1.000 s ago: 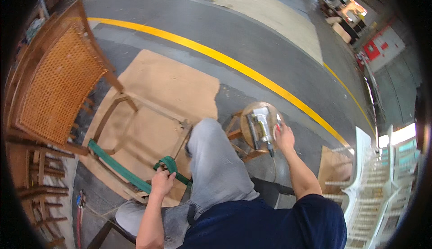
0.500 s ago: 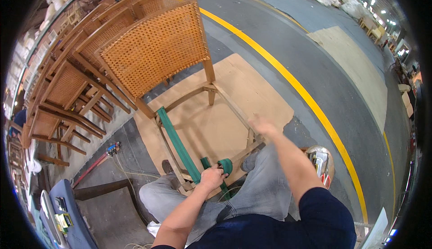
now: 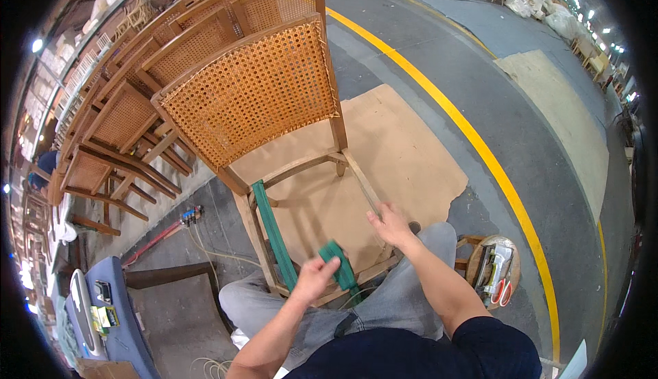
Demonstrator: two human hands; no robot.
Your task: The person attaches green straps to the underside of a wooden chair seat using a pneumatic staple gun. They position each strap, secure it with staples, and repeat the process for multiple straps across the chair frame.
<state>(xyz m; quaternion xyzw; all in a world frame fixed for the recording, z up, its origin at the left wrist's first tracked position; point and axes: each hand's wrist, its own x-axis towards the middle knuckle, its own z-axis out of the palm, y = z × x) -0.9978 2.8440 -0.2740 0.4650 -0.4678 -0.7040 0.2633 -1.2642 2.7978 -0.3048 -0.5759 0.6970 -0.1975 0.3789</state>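
Grey workshop floor (image 3: pixel 439 57) stretches out ahead of you, crossed by a yellow painted line (image 3: pixel 480 146) that runs from the far top down past your right side. On the floor, a sheet of brown cardboard (image 3: pixel 411 160) lies under the wooden chair frame (image 3: pixel 343 153) you are working on.

From the head view, your left hand (image 3: pixel 317 276) is closed around a bundle of green webbing strap (image 3: pixel 339 264), thumb and fingers pinching it just above the front rail of the chair. From your fingers the strap passes to the front rail, and a stretched length of it (image 3: pixel 274 231) runs from there across the open seat to the back rail, under the woven cane backrest (image 3: pixel 253 94). Your right hand (image 3: pixel 391 223) rests on the right side rail of the seat, fingers loosely spread and pressed against the wood, holding nothing; it sits just to the right of the strap bundle and apart from it.

Beyond your fingertips to the left, more cane-backed chairs (image 3: pixel 137 105) stand stacked in a row. Near your right elbow a small round wooden stool (image 3: pixel 495 273) carries tools, among them scissors with red handles (image 3: pixel 504 291). Behind your left hand, down at the floor, a red hose (image 3: pixel 154 240) leads to a small fitting, and a blue-grey bench (image 3: pixel 113 324) sits at the lower left. Your knees, in grey trousers (image 3: pixel 384 303), bracket the chair's front.
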